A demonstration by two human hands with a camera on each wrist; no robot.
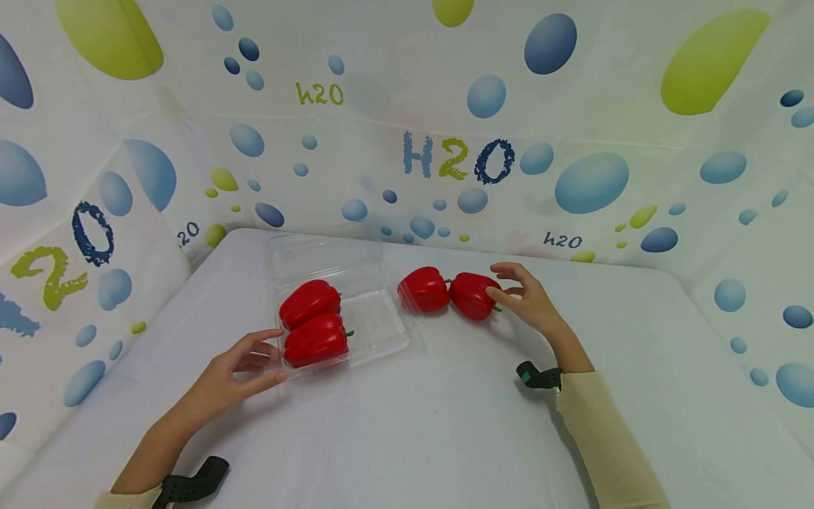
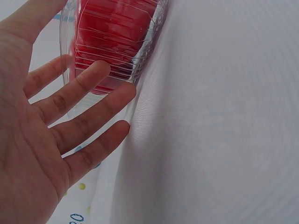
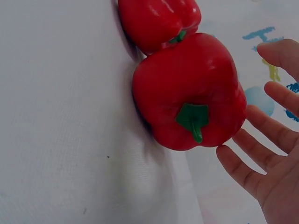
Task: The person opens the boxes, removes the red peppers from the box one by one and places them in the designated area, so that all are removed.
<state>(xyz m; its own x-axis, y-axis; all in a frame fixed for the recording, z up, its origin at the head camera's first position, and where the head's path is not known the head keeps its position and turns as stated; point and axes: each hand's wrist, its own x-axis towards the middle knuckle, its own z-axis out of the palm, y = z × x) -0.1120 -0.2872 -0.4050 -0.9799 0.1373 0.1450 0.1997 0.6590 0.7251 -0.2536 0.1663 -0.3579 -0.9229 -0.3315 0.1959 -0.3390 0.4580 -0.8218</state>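
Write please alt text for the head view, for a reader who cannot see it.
Two red peppers lie in an open clear tray on a white table; two more lie beside it. The left hand touches the tray's near corner, and the right hand reaches the rightmost pepper.

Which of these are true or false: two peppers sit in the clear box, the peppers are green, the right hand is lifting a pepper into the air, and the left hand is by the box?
1. Two red peppers lie in the clear plastic box. True.
2. The peppers are green. False: all four are red, only the stems are green.
3. The right hand is lifting a pepper into the air. False: the nearest pepper lies on the table, fingers open beside it.
4. The left hand is at the box's near edge, fingers straight. True.
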